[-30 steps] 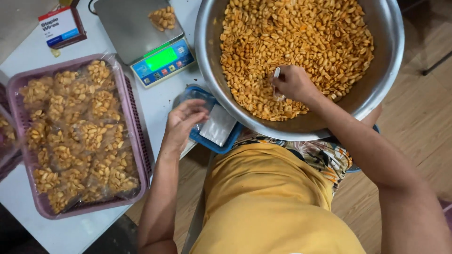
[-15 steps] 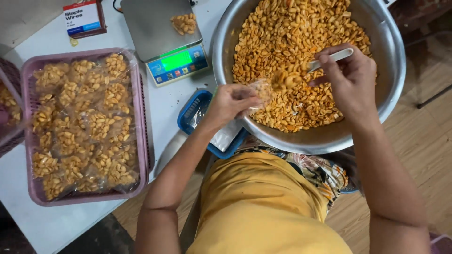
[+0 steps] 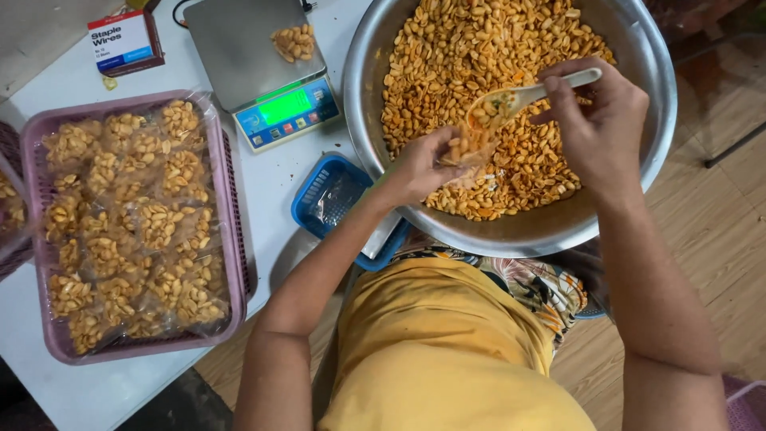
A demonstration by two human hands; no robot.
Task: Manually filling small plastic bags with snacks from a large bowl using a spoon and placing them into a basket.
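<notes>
Bag [image 3: 469, 150] hard to discern, pinched by left hand [image 3: 419, 169] | right hand [image 3: 598, 120] clamps spoon [image 3: 523, 97]

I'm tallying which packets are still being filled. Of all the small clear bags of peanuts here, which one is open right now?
The small clear bag in the left hand, over the steel basin; the right hand tips a spoon into it. The others lie packed in the pink basket.

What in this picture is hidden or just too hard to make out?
- Clear bag: the left hand covers much of it, so how full it is stays unclear.
- Steel bowl: top edge cuts off the far rim.
- Spoon: its handle end sits inside the right hand.
- Blue basket: contents blurred under plastic and the forearm.
</notes>
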